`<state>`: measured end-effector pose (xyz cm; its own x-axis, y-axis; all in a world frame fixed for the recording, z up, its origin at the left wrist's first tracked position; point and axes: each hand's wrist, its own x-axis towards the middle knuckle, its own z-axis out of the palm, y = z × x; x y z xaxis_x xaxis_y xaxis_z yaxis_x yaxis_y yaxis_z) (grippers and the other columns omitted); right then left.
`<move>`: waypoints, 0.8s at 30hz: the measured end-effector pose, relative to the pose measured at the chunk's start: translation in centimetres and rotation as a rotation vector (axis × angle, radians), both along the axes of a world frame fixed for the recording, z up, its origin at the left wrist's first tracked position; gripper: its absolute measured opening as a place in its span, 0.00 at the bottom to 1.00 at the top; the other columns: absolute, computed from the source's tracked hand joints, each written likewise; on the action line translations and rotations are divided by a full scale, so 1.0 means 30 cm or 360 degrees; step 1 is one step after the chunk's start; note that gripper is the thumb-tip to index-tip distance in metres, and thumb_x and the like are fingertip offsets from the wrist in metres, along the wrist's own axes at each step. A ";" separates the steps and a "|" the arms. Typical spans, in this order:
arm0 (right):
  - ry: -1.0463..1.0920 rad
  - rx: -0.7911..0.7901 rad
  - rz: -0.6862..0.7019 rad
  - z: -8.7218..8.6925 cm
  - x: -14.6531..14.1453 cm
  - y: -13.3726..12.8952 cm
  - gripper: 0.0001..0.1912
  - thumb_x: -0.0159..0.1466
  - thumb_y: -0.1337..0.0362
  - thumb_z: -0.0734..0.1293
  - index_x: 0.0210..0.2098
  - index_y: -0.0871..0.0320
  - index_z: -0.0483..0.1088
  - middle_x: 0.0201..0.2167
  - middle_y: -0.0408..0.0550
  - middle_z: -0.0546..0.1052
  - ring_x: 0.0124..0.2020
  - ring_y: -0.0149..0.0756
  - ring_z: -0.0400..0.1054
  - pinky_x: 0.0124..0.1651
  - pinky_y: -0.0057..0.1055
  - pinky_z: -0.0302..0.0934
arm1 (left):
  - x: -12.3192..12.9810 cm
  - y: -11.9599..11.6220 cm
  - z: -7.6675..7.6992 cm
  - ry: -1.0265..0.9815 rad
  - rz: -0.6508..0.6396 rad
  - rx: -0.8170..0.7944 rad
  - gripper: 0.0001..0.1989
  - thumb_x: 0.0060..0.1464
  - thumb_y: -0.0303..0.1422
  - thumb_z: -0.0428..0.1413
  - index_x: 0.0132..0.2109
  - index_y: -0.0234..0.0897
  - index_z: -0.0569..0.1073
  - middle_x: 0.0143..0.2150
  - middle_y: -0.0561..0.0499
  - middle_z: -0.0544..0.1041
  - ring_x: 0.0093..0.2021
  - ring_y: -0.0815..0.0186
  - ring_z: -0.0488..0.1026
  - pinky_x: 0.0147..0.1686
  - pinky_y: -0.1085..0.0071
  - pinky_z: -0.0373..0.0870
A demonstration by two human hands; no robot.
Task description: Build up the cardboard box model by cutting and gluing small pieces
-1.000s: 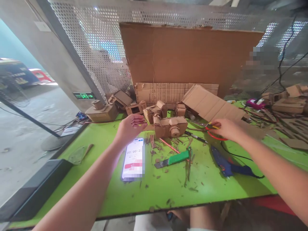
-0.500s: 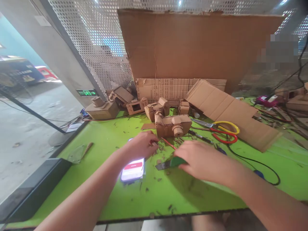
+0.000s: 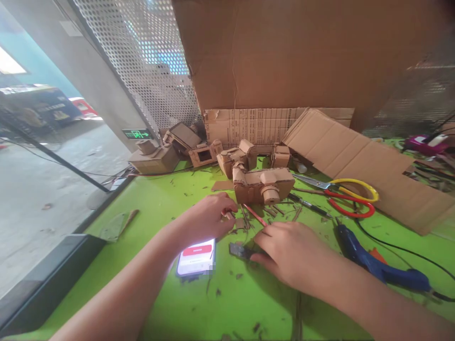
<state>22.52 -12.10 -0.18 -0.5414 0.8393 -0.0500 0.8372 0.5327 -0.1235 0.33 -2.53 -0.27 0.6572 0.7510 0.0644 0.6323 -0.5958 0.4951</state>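
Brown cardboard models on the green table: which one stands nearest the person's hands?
The brown cardboard model with a stubby round tube on its near face, just beyond the left hand and right hand; the other models stand farther back.

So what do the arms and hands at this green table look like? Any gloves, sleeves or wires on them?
They're a person's own: the left hand and right hand are bare, without gloves. The left forearm and right forearm show no sleeve, watch, band, wire or marking. Parts of both hands are hidden, so I can't rule out rings.
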 end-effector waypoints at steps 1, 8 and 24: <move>-0.0001 0.0012 -0.0010 -0.001 0.005 0.003 0.10 0.71 0.57 0.67 0.37 0.55 0.76 0.35 0.48 0.82 0.37 0.48 0.78 0.35 0.38 0.62 | 0.001 -0.002 -0.002 0.0042 -0.0017 0.0003 0.10 0.56 0.35 0.58 0.41 0.44 0.84 0.40 0.47 0.83 0.38 0.57 0.80 0.40 0.63 0.77; -0.0019 0.0164 -0.0075 -0.007 0.019 0.026 0.09 0.71 0.60 0.66 0.37 0.57 0.75 0.35 0.49 0.81 0.37 0.45 0.77 0.33 0.35 0.56 | 0.007 -0.011 -0.035 0.0081 -0.0074 -0.0034 0.09 0.58 0.36 0.58 0.42 0.47 0.83 0.41 0.47 0.81 0.39 0.56 0.79 0.37 0.63 0.74; 0.0180 0.0168 -0.0188 -0.015 0.010 0.037 0.11 0.73 0.61 0.64 0.50 0.54 0.76 0.38 0.45 0.80 0.35 0.39 0.75 0.32 0.35 0.53 | 0.027 -0.032 -0.031 -0.0066 -0.0012 -0.0191 0.03 0.52 0.31 0.59 0.34 0.45 0.78 0.30 0.51 0.79 0.24 0.63 0.74 0.19 0.69 0.65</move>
